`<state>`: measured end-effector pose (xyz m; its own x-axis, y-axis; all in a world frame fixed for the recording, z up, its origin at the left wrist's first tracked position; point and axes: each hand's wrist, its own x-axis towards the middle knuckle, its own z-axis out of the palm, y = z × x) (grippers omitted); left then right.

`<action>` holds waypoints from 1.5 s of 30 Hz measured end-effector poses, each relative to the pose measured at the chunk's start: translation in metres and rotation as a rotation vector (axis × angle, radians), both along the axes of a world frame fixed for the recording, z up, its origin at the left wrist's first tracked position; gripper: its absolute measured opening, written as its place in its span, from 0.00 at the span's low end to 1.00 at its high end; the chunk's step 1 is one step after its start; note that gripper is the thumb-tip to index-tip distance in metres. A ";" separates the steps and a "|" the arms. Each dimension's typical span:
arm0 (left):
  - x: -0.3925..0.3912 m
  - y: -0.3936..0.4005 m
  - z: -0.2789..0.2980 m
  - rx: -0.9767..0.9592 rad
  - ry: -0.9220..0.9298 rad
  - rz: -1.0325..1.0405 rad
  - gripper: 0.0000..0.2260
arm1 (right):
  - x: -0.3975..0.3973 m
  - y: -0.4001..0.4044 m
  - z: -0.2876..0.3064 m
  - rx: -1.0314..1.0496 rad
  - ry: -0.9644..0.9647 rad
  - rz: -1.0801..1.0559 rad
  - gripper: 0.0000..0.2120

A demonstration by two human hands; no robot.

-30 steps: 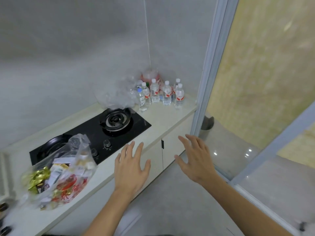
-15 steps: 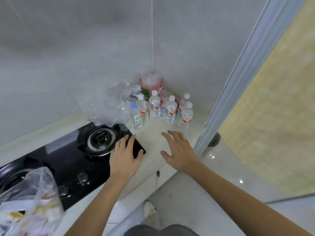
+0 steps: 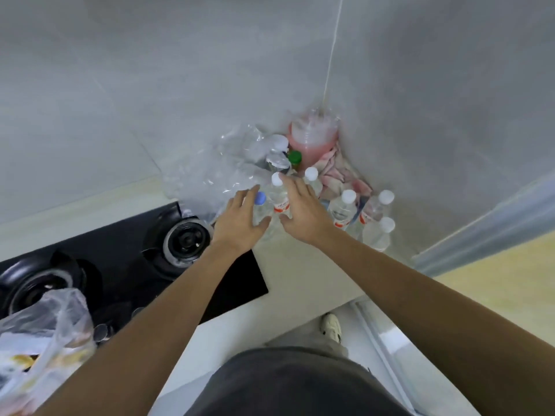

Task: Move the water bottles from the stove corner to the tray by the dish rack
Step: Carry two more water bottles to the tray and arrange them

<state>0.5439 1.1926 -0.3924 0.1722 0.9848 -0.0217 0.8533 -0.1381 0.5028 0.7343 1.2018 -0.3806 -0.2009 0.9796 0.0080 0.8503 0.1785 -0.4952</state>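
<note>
Several small clear water bottles stand in the counter corner to the right of the stove. A blue-capped bottle (image 3: pixel 260 199) is right at the fingers of my left hand (image 3: pixel 240 223). A white-capped bottle with a red label (image 3: pixel 278 193) stands between my two hands. My right hand (image 3: pixel 303 211) reaches over the group with fingers spread, partly covering another white-capped bottle (image 3: pixel 311 175). Three more white-capped bottles (image 3: pixel 345 205) stand to its right. Both hands are open and hold nothing. No tray or dish rack is in view.
A black gas stove (image 3: pixel 183 241) lies left of the bottles. Crumpled clear plastic (image 3: pixel 216 172), a pink jug (image 3: pixel 312 136), a green-capped bottle (image 3: pixel 295 157) and a pink cloth (image 3: pixel 339 172) fill the corner. A plastic bag of packets (image 3: pixel 42 343) sits at the lower left. A door frame (image 3: pixel 486 211) rises on the right.
I have stepped closer to the corner. Both hands moved forward from the counter's front edge to the bottles, now flanking the front ones.
</note>
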 end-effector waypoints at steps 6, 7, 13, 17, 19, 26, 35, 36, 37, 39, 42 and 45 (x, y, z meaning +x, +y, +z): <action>0.017 0.025 -0.022 -0.224 -0.301 0.208 0.38 | 0.000 0.062 -0.023 -0.149 0.037 0.138 0.42; 0.018 0.026 -0.027 -0.239 -0.326 0.238 0.38 | 0.000 0.067 -0.026 -0.176 0.066 0.145 0.42; 0.026 0.030 -0.046 -0.265 -0.365 0.341 0.30 | 0.000 0.086 -0.043 -0.187 0.196 0.141 0.48; 0.028 0.030 -0.048 -0.260 -0.425 0.355 0.21 | -0.002 0.089 -0.049 -0.149 0.227 0.181 0.47; 0.026 0.030 -0.049 -0.263 -0.417 0.340 0.20 | -0.003 0.091 -0.049 -0.137 0.211 0.198 0.46; 0.017 0.028 -0.051 -0.286 -0.354 0.277 0.20 | 0.003 0.090 -0.046 -0.072 0.080 0.248 0.34; 0.011 -0.011 -0.053 -0.263 -0.355 0.162 0.17 | 0.020 0.055 -0.048 -0.039 0.045 0.328 0.34; 0.011 -0.016 -0.054 -0.263 -0.352 0.152 0.18 | 0.023 0.051 -0.047 -0.046 0.048 0.344 0.34; 0.011 -0.022 -0.053 -0.263 -0.349 0.141 0.18 | 0.027 0.046 -0.045 -0.057 0.046 0.353 0.34; 0.010 -0.035 -0.053 -0.268 -0.350 0.125 0.18 | 0.036 0.033 -0.040 -0.098 0.035 0.369 0.35; 0.010 -0.057 -0.053 -0.276 -0.369 0.107 0.18 | 0.051 0.007 -0.036 -0.165 0.036 0.412 0.36; 0.015 -0.081 -0.053 -0.302 -0.378 0.096 0.18 | 0.064 -0.019 -0.036 -0.189 0.055 0.414 0.34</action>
<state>0.5586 1.1119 -0.4451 0.1318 0.9560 -0.2619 0.6050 0.1317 0.7853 0.7985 1.1830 -0.4163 -0.5801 0.8021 -0.1421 0.6982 0.3998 -0.5939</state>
